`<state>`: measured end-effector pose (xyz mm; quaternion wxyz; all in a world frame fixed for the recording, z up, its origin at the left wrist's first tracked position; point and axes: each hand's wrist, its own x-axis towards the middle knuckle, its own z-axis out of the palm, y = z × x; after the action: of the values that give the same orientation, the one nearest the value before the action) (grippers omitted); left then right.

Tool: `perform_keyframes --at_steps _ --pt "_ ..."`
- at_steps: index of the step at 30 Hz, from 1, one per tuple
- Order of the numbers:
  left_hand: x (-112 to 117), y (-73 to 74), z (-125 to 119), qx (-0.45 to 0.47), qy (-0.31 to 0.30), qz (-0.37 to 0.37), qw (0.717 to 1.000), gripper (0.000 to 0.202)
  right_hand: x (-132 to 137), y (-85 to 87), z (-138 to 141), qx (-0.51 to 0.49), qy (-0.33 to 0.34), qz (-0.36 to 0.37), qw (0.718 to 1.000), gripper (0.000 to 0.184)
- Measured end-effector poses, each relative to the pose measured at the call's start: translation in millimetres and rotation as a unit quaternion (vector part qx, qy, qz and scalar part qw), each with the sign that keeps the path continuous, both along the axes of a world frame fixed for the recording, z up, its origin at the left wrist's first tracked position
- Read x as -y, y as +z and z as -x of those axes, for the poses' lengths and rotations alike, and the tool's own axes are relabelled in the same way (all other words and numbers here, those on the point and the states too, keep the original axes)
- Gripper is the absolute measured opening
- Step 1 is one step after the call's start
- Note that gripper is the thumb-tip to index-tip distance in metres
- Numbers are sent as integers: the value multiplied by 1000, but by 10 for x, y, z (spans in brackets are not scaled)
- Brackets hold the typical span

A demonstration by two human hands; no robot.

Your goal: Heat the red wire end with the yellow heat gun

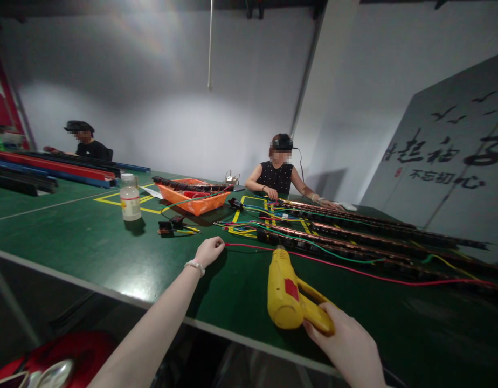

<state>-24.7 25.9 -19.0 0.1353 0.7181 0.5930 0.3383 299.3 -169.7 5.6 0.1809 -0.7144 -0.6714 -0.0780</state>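
Note:
Between the closed fingers of my left hand (pixel 211 251) is the end of a red wire (pixel 346 265), held just over the green table. From there the wire stretches far to the right. My right hand (pixel 348 342) is wrapped round the handle of a yellow heat gun (pixel 284 293), its nozzle pointing away from me toward the long wire bundles. Those copper-and-black wire bundles (pixel 313 243) lie beyond the gun, running off to the right. Loose yellow, green and blue wire ends (pixel 243 230) fan out at their left side.
An orange basket (pixel 196 205) holds a wrapped black bundle. Left of it stands a clear bottle (pixel 130 198); small black parts (pixel 176 227) lie nearer. A person (pixel 276 175) sits across the green table (pixel 99 258), hands at the bundles. Another person (pixel 89 145) sits far left, behind long rails (pixel 63 167).

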Motion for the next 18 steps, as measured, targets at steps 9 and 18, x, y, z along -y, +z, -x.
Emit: perform_keyframes --at_steps 9,18 --pt "8 15 -23 -17 8 8 1000 28 18 11 80 55 12 -6 998 32" --pt "27 42 -37 -19 17 18 1000 27 13 -86 477 56 74 -93 991 27"
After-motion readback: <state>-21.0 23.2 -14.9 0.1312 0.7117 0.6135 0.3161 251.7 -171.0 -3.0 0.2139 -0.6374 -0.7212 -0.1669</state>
